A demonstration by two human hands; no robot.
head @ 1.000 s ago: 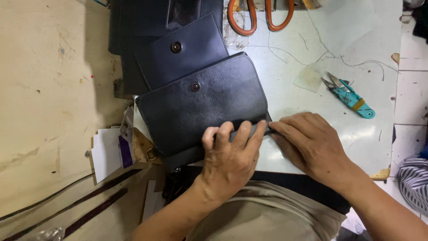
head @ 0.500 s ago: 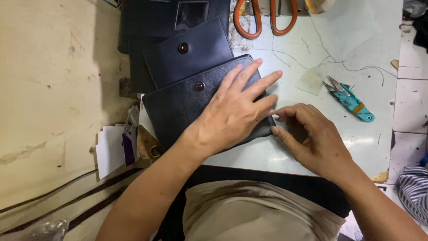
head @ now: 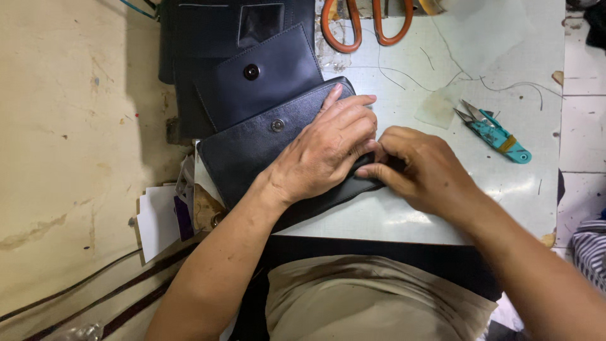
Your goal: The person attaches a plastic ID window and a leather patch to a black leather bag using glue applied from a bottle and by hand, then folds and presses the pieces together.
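We see the left hand [head: 325, 151] pressed flat, fingers together, on the black wallet [head: 252, 155], which lies under its palm. The right hand [head: 420, 167], touching the left's fingertips, pinches the wallet's right edge. Beyond the right hand lie teal snips [head: 499, 136]; above, orange scissors [head: 363, 25].

- Single view, from a camera worn on the person's head.
- Faces steeply down onto the table [head: 442, 215], its near edge low in frame.
- Close range: both forearms enter from the bottom; left hand [head: 325, 151] and right hand [head: 420, 167] sit near centre.
- Floor [head: 63, 158] fills the left side.
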